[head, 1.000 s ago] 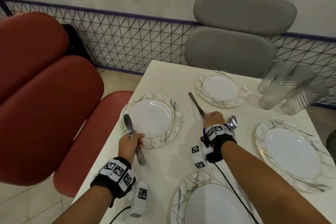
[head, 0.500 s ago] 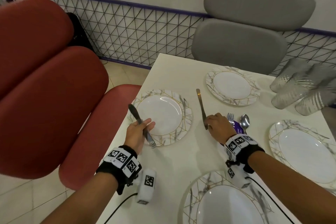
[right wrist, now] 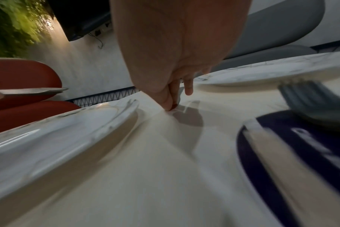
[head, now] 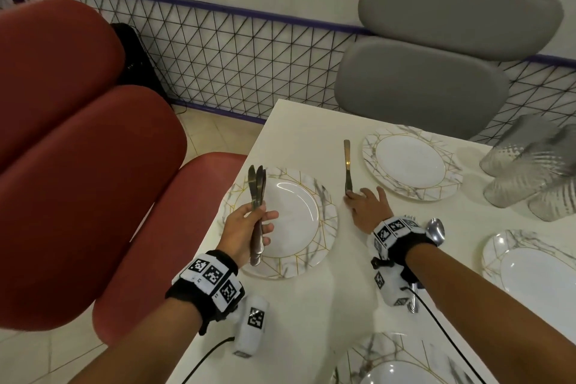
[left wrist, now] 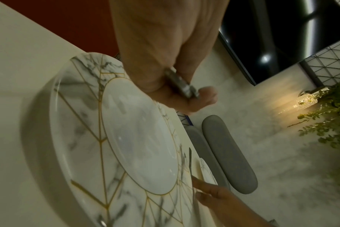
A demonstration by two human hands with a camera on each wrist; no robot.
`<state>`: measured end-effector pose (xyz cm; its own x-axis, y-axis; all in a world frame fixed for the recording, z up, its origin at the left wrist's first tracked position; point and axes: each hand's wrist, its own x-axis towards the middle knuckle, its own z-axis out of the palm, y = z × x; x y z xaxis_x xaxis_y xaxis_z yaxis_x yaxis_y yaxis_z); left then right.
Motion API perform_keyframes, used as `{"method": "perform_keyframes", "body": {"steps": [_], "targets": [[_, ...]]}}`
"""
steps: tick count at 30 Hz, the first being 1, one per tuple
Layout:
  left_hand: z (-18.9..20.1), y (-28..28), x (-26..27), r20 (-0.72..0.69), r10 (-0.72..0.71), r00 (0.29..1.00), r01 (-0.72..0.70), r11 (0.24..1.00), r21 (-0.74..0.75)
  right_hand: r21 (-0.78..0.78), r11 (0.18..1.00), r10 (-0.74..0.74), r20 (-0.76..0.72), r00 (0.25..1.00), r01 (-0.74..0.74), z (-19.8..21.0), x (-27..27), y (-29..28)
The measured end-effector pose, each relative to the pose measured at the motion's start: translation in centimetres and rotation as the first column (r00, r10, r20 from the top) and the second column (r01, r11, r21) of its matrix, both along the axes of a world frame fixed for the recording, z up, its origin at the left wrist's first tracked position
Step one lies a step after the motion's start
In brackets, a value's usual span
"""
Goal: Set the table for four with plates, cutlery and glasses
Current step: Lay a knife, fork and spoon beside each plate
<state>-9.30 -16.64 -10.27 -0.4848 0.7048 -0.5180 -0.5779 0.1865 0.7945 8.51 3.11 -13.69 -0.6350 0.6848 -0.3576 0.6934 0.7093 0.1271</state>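
Head view looks down on a white bench (head: 311, 305) with marbled, gold-lined plates laid out on it; the left hand (head: 246, 227) is raised over the plate at the left edge (head: 290, 221), fingers curled round a bundle of knives (head: 257, 212), three blades fanned at the top and pointing toward the far edge, handles hanging down past the palm; left wrist view shows the same clasp from below, the handles crossing the palm, with the plate beneath them on the bench; the right hand (head: 367, 206) is low on the bench between that plate and the plate at the far edge (head: 411, 162), fingertips (head: 352, 195) on the handle end of a single knife (head: 347, 165) that lies flat on the bench, blade toward the far edge, just beside the far plate's left rim; right wrist view shows thumb and forefinger together at the bench surface with one finger held straight, though whether they pinch the handle or only touch it I cannot tell; a spoon (head: 435, 229) lies behind the right wrist, near a third plate at the right edge (head: 530, 259), and a fourth plate sits at the near edge (head: 389, 358); right wrist view catches a blurred fork (right wrist: 309, 98) over something dark blue; ribbed glasses (head: 530, 168) are clustered at the far right corner; a grey chair (head: 436, 56) stands at the far edge, a red chair (head: 78, 150) at the left.
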Motion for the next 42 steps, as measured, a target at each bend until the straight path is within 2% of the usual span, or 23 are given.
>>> {"method": "perform_keyframes", "body": {"steps": [5,10,14,19,25,42], "targets": [[0.0,0.8,-0.7,-0.04,-0.045,0.998,0.046,0.999,0.006,0.006,0.998,-0.068,0.086,0.994,0.068,0.2,-3.2,2.9],[-0.2,1.4,-1.4,-0.049,-0.071,0.996,0.071,0.997,0.007,-0.002,0.992,-0.129,0.067,0.989,0.13,0.3,-5.2,5.1],[-0.4,1.5,-1.6,-0.047,-0.082,0.996,0.083,0.997,0.011,0.072,0.99,-0.123,-0.016,0.992,0.124,0.2,-5.0,5.5],[-0.6,1.6,-1.8,-0.05,-0.082,0.995,0.082,0.997,0.009,0.08,0.994,-0.076,0.016,0.997,0.075,-0.4,-4.5,4.9],[-0.6,1.5,-1.9,-0.052,-0.068,0.996,0.068,0.998,0.007,0.097,0.984,-0.152,0.057,0.987,0.146,0.0,-5.1,5.6],[-1.1,0.6,-2.5,-0.064,-0.065,0.996,0.064,0.998,-0.015,0.114,0.968,-0.222,-0.014,0.975,0.222,-1.1,-5.3,5.5]]}}
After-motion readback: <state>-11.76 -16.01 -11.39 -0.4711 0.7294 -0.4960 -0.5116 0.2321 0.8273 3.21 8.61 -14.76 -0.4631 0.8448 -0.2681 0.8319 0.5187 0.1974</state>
